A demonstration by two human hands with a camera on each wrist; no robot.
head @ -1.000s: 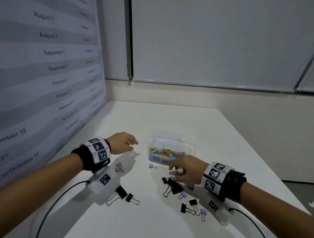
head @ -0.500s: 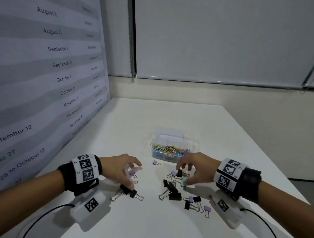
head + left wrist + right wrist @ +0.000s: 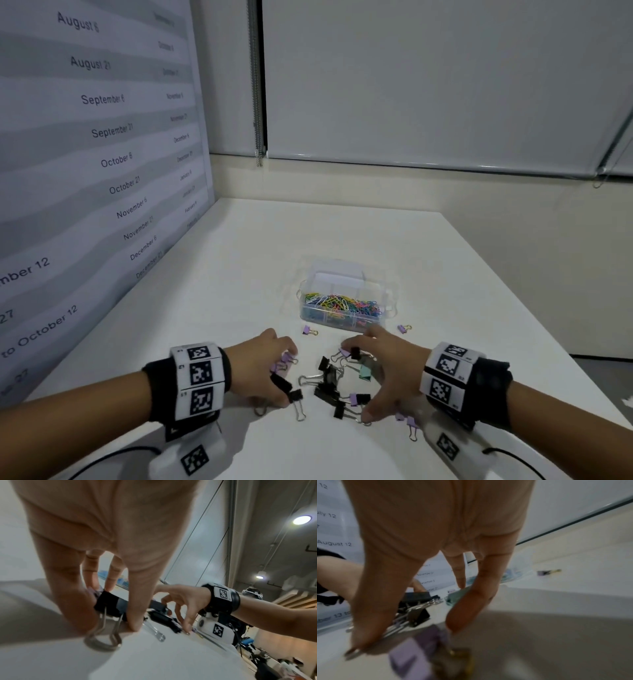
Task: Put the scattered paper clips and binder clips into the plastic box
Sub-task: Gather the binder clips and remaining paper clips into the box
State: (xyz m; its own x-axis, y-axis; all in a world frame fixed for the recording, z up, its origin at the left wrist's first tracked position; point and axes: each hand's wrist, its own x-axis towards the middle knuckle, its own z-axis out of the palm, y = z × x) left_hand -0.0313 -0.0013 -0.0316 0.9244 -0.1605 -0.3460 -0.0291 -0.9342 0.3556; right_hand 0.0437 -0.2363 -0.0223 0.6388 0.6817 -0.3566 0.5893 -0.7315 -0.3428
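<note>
**Near the worktop's front edge: binder clips being gathered, box part-filled**

Nearest the person, a lilac binder clip [image 3: 411,425] lies loose on the white worktop [image 3: 342,452] by the right wrist. Just beyond, the left hand [image 3: 260,370] curls its fingers and thumb round a black binder clip [image 3: 109,603], with small lilac clips under the fingertips. The right hand [image 3: 387,370] arches over the central heap of black binder clips [image 3: 329,383] and a mint-green clip [image 3: 365,371], thumb and fingertips down around them; whether it actually grips any cannot be told. Past the hands, two lilac clips [image 3: 310,330] sit just short of the plastic box [image 3: 388,298]. Box open, holding coloured paper clips [image 3: 342,303].

Judgement: paper clips appear done; the binder clips all remain outside.
</note>
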